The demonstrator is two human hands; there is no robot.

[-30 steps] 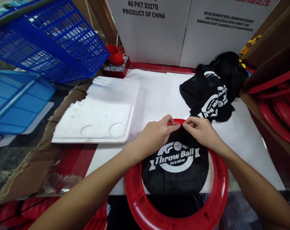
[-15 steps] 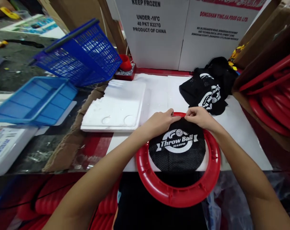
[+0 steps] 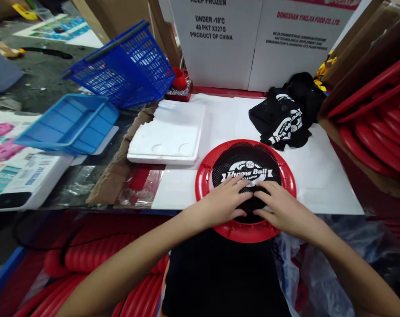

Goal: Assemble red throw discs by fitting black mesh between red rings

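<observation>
The red ring (image 3: 203,185) lies flat at the near edge of the worktop (image 3: 318,185). The left hand (image 3: 224,202) and right hand (image 3: 280,211) are pressed open-palmed on its black mesh (image 3: 229,156), grasping nothing. Even, outward pressure is advised.

Beyond the left hand (image 3: 224,202) and right hand (image 3: 282,211), white cartons (image 3: 219,57) (one printed "PRODUCT OF CHINA") wall off the back of a white tabletop (image 3: 321,185). Well left of the left hand, a blue basket (image 3: 127,75) leans over a blue tray (image 3: 67,125), grey floor (image 3: 38,81) behind.
</observation>
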